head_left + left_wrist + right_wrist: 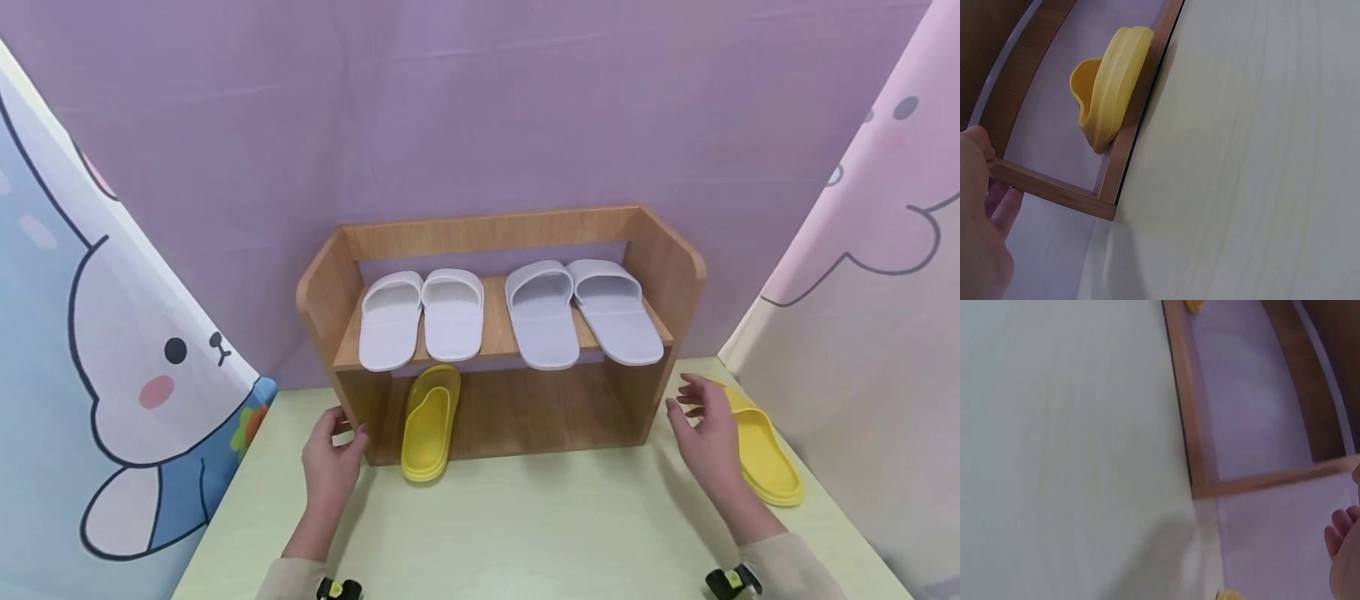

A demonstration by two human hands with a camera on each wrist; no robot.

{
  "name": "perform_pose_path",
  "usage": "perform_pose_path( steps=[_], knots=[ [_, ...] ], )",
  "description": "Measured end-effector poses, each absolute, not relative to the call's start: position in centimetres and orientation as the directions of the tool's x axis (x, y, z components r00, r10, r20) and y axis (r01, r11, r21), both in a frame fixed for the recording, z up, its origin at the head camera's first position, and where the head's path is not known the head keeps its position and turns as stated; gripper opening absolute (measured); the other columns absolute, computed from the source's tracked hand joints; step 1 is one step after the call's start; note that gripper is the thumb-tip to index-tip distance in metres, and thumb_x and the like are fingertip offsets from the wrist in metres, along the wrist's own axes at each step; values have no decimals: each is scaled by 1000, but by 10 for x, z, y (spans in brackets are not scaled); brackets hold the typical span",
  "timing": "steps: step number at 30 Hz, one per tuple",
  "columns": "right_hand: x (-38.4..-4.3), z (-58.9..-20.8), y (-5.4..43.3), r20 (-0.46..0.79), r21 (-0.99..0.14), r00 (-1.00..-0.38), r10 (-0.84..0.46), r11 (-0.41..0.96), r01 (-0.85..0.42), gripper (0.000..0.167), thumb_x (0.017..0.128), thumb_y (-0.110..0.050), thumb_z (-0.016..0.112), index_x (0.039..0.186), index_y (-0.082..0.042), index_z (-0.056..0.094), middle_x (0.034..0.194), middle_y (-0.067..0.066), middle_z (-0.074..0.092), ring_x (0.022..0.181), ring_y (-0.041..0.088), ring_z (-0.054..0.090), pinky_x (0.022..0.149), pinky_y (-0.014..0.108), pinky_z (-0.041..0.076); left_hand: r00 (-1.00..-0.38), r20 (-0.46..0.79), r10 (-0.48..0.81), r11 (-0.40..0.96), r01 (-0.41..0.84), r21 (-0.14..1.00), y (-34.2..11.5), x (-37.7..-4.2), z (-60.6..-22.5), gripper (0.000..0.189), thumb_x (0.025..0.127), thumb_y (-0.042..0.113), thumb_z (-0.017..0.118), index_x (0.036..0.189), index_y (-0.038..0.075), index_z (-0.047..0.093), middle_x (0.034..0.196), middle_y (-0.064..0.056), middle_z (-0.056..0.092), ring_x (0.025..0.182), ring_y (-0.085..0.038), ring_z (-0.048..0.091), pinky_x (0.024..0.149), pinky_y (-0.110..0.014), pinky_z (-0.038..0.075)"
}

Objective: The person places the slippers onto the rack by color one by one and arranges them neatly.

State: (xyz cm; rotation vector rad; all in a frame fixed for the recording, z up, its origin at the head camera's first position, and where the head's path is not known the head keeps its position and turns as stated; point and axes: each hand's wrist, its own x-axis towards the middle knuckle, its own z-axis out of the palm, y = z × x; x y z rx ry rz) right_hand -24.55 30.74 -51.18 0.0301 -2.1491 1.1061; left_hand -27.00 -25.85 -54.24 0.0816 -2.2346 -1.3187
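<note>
A wooden shoe rack [675, 275] with two levels stands on the table. My left hand [330, 467] pinches the front edge of its left side panel [1054, 192], thumb on the inner side and fingers outside. Beside the right side panel, my right hand [708, 437] is held with loosely bent fingers and nothing in them. One yellow slipper [427, 433] rests at the left of the lower level, its end jutting past the front edge. Another yellow slipper [768, 462] lies on the table to the right, partly hidden behind my right hand.
On the upper shelf sit a white pair of slippers [453, 321] at left and a pale grey pair [543, 329] at right. Behind the rack hangs a purple cloth [495, 108]. Cartoon-printed cloths [150, 333] flank the pale table [510, 533].
</note>
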Motion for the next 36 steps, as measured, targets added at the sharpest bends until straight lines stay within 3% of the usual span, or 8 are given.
perform_pose_path(
  steps=[3, 7, 11, 15, 19, 27, 36],
  knots=[
    [-242, -517, 320, 588, -691, -756, 287, 665, -285, 51, 96, 6, 77, 144, 6, 60, 120, 24, 64, 105, 33, 62, 83, 23, 48, -857, 406, -318, 525, 198, 828, -258, -270, -541, 37, 99, 5, 80, 134, 9, 68, 128, -11, 73, 114, -33, 73, 78, -16, 62],
    [-239, -525, 342, 589, -661, -755, 289, 710, -244, 61, 93, 4, 81, 149, 6, 56, 123, 28, 60, 111, 42, 58, 86, 34, 45, -860, 402, -315, 535, 189, 824, -257, -270, -539, 38, 97, 3, 81, 132, 9, 68, 128, -11, 72, 114, -33, 72, 78, -22, 65],
    [-237, -534, 363, 592, -623, -760, 270, 751, -219, 72, 91, 1, 84, 154, 8, 51, 126, 34, 58, 115, 50, 53, 92, 53, 43, -860, 403, -314, 545, 184, 818, -257, -270, -538, 38, 97, 1, 81, 132, 7, 67, 128, -12, 72, 115, -35, 72, 80, -31, 68],
    [-234, -540, 383, 509, -588, -824, 249, 800, -122, 82, 98, -15, 83, 164, 6, 39, 137, 41, 49, 123, 60, 46, 95, 72, 40, -863, 398, -312, 549, 178, 817, -257, -270, -538, 39, 97, 1, 80, 133, 7, 66, 130, -12, 71, 115, -35, 71, 81, -37, 69],
    [-231, -544, 401, 383, -541, -890, 246, 841, 0, 97, 100, -33, 82, 171, 3, 26, 146, 50, 37, 129, 70, 38, 97, 84, 39, -866, 400, -299, 558, 181, 810, -257, -270, -537, 38, 97, 0, 80, 133, 6, 65, 129, -13, 70, 115, -35, 71, 82, -39, 69],
    [-226, -558, 433, 280, -490, -935, 216, 870, 54, 117, 95, -38, 87, 171, 8, 12, 141, 59, 31, 123, 74, 35, 95, 86, 38, -869, 405, -284, 573, 185, 799, -257, -270, -537, 40, 97, 0, 80, 133, 6, 65, 129, -14, 71, 115, -36, 71, 81, -42, 69],
    [-220, -563, 453, 167, -456, -974, 150, 888, 59, 126, 89, -44, 90, 166, 17, 10, 136, 62, 31, 118, 75, 38, 92, 87, 41, -877, 388, -283, 570, 171, 803, -257, -270, -536, 41, 98, 1, 80, 135, 6, 64, 131, -12, 69, 117, -34, 70, 84, -41, 69]
  ],
)
